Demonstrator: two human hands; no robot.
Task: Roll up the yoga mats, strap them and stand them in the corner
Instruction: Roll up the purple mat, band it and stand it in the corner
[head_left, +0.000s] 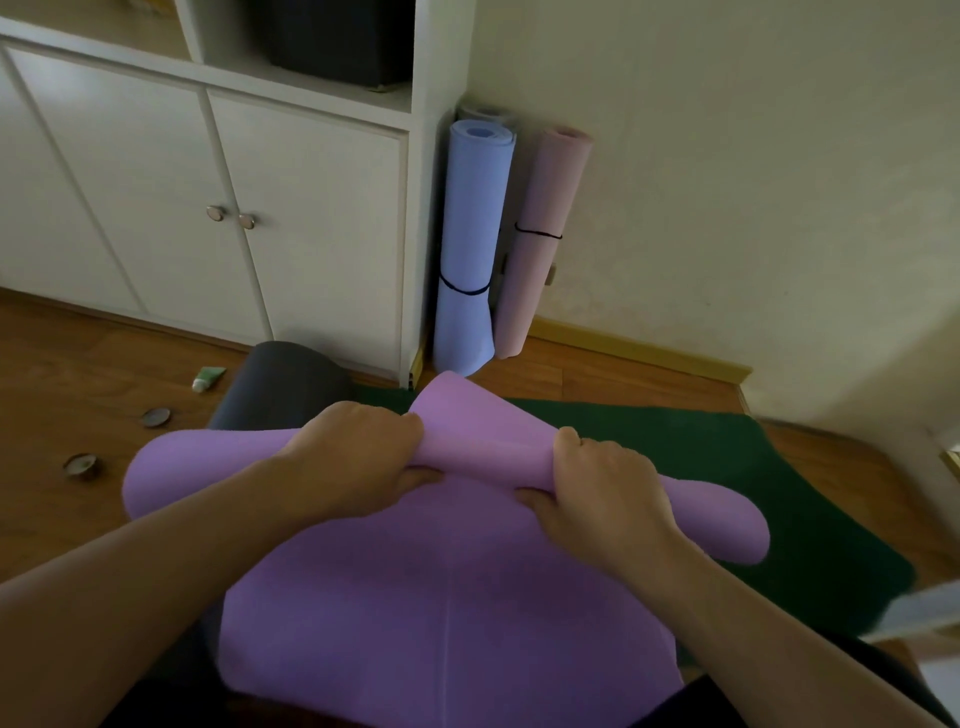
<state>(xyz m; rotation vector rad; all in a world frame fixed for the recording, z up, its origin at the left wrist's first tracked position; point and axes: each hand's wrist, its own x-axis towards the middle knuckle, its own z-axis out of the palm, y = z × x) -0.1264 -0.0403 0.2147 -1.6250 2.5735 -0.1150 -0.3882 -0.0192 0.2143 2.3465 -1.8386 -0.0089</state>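
Purple mat being rolled, gripped by both hands.
Roll's start is clenched by left hand and right hand; mat lies over green mat; blue roll and pink roll stand strapped in corner.

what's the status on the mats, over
Both hands, left and right, gripping purple mat roll, barely started. Blue mat, pink mat strapped in corner. Nothing blocking.

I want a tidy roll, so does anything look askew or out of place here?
The purple mat's roll is uneven: pinched thin between the left hand and right hand, flaring at both ends. A small green tube and two round lids lie loose on the floor.
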